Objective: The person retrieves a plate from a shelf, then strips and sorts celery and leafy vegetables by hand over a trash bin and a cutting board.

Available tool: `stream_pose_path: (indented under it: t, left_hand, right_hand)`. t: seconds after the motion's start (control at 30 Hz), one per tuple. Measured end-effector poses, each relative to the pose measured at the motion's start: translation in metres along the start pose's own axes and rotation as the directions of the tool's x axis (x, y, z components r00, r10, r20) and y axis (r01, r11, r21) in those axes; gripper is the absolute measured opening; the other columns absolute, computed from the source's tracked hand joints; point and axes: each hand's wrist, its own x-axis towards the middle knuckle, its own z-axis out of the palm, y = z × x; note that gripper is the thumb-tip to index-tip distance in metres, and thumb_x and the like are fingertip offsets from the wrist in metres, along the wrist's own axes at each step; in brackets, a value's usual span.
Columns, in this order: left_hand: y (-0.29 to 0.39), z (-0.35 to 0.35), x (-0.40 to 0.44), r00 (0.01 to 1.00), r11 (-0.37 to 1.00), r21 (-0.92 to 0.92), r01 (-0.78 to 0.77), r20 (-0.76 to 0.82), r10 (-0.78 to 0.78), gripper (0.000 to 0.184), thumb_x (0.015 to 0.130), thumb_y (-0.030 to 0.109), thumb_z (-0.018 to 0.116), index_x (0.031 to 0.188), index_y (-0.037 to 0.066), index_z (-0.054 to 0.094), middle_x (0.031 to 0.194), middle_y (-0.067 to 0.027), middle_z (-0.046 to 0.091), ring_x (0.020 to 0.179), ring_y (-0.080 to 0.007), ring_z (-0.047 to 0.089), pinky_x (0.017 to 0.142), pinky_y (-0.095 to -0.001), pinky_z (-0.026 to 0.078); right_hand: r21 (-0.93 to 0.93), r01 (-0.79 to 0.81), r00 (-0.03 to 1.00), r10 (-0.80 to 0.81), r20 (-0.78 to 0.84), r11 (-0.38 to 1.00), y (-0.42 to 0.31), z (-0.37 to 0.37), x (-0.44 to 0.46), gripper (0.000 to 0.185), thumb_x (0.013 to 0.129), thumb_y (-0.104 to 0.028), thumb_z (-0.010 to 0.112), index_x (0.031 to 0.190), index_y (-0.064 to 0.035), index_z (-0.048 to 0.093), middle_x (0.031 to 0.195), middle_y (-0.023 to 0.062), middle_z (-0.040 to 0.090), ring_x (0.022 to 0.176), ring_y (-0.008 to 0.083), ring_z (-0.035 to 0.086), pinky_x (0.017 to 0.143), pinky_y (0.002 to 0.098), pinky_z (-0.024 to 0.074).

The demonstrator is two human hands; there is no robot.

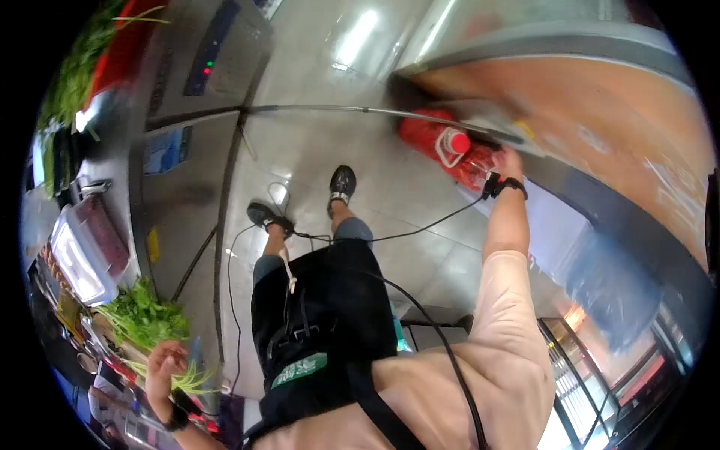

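My right hand (508, 162) reaches out at the right, beside a red container (478, 166) on the far side of the walkway. Its fingers are blurred and partly hidden, so a grip cannot be made out. A bottle with a red cap and white handle (452, 142) lies next to that container. At the lower left, my left hand (166, 360) hovers by leafy green vegetables (148, 315), fingers loosely curled and apart, with nothing seen in them. Long pale green stalks (192, 380) hang just beside it.
A clear plastic box (82, 251) stands on the left counter. Long greens (75, 90) lie at the upper left. A thin metal bar (360, 109) crosses above the tiled floor (300, 150). Black cables run across my body. A black rack (581, 375) is at the lower right.
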Motion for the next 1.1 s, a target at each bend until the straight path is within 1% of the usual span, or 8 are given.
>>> stream_pose_path:
  t: [0.07, 0.2, 0.33, 0.43, 0.53, 0.77, 0.93, 1.1]
  left_hand:
    - [0.003, 0.027, 0.027, 0.999, 0.997, -0.065, 0.038, 0.004, -0.038, 0.049, 0.087, 0.041, 0.064, 0.114, 0.001, 0.055, 0.097, -0.0069, 0.063, 0.073, -0.0124, 0.057, 0.065, -0.0247, 0.046]
    - [0.004, 0.066, 0.075, 0.996, 0.987, -0.134, 0.090, -0.005, -0.091, 0.047, 0.088, 0.037, 0.064, 0.117, 0.001, 0.054, 0.099, -0.0083, 0.063, 0.073, -0.0131, 0.058, 0.066, -0.0250, 0.046]
    - [0.010, 0.085, 0.111, 0.991, 0.980, -0.153, 0.129, -0.005, -0.132, 0.044, 0.089, 0.033, 0.063, 0.118, 0.001, 0.054, 0.100, -0.0091, 0.063, 0.074, -0.0135, 0.058, 0.066, -0.0251, 0.046]
    - [0.019, 0.098, 0.123, 0.992, 0.985, -0.121, 0.124, -0.012, -0.127, 0.043, 0.088, 0.032, 0.063, 0.118, 0.002, 0.054, 0.100, -0.0095, 0.063, 0.075, -0.0133, 0.058, 0.066, -0.0252, 0.046]
    - [0.025, 0.099, 0.115, 0.995, 0.991, -0.084, 0.100, 0.031, -0.098, 0.043, 0.088, 0.030, 0.064, 0.118, 0.001, 0.054, 0.099, -0.0084, 0.062, 0.075, -0.0129, 0.057, 0.066, -0.0255, 0.046]
    - [0.073, 0.079, 0.052, 0.993, 0.989, -0.134, -0.063, 0.087, 0.075, 0.039, 0.089, 0.022, 0.062, 0.120, 0.000, 0.054, 0.099, -0.0062, 0.062, 0.077, -0.0111, 0.055, 0.068, -0.0240, 0.045]
    - [0.076, 0.045, 0.006, 0.943, 0.948, -0.081, -0.306, 0.108, 0.314, 0.045, 0.090, 0.027, 0.064, 0.123, -0.001, 0.051, 0.102, -0.0063, 0.061, 0.076, -0.0105, 0.052, 0.068, -0.0240, 0.044]
    - [0.065, 0.011, -0.031, 0.902, 0.911, -0.069, -0.407, 0.126, 0.412, 0.048, 0.090, 0.027, 0.062, 0.126, -0.001, 0.049, 0.105, -0.0073, 0.060, 0.077, -0.0104, 0.052, 0.070, -0.0240, 0.044]
  right_hand:
    - [-0.081, 0.102, 0.985, -0.089, 0.148, 0.991, 0.020, -0.007, 0.071, 0.034, 0.087, -0.020, 0.065, 0.111, 0.0018, 0.056, 0.096, 0.0133, 0.052, 0.082, 0.0258, 0.056, 0.071, 0.0357, 0.0535]
    - [0.212, -0.139, 0.983, 0.110, 0.144, 0.967, 0.049, -0.005, 0.185, 0.036, 0.092, -0.028, 0.059, 0.117, -0.0030, 0.054, 0.105, 0.0156, 0.061, 0.097, 0.0328, 0.058, 0.081, 0.0483, 0.0519]
    - [0.207, -0.180, 0.962, 0.128, 0.242, 0.962, 0.048, 0.012, 0.210, 0.035, 0.095, -0.030, 0.057, 0.114, -0.0016, 0.049, 0.100, 0.0135, 0.051, 0.077, 0.0270, 0.052, 0.080, 0.0477, 0.0491]
    - [0.009, 0.134, 0.968, -0.133, 0.210, 0.991, 0.050, 0.015, 0.197, 0.032, 0.096, -0.027, 0.052, 0.116, -0.0015, 0.048, 0.101, 0.0142, 0.051, 0.082, 0.0282, 0.053, 0.087, 0.0519, 0.0475]
    - [0.768, -0.076, 0.974, -0.116, 0.193, 0.636, 0.021, 0.033, 0.133, 0.018, 0.094, -0.016, 0.050, 0.099, 0.0008, 0.047, 0.090, 0.0133, 0.050, 0.086, 0.0290, 0.055, 0.094, 0.0517, 0.0460]
    - [0.843, 0.216, 0.831, -0.546, 0.106, 0.493, -0.112, 0.038, -0.204, 0.021, 0.085, -0.013, 0.057, 0.072, -0.0119, 0.041, 0.067, 0.0008, 0.036, 0.064, 0.0157, 0.037, 0.076, 0.0366, 0.0392]
    - [0.844, 0.350, 0.413, -0.876, 0.250, 0.406, -0.204, 0.004, -0.335, 0.024, 0.085, -0.014, 0.058, 0.067, -0.0146, 0.042, 0.059, -0.0023, 0.034, 0.054, 0.0124, 0.034, 0.063, 0.0317, 0.0330]
    - [0.786, 0.463, 0.515, -0.846, 0.139, 0.411, -0.259, -0.028, -0.353, 0.017, 0.084, -0.013, 0.060, 0.072, -0.0154, 0.047, 0.059, -0.0013, 0.038, 0.053, 0.0133, 0.037, 0.062, 0.0330, 0.0358]
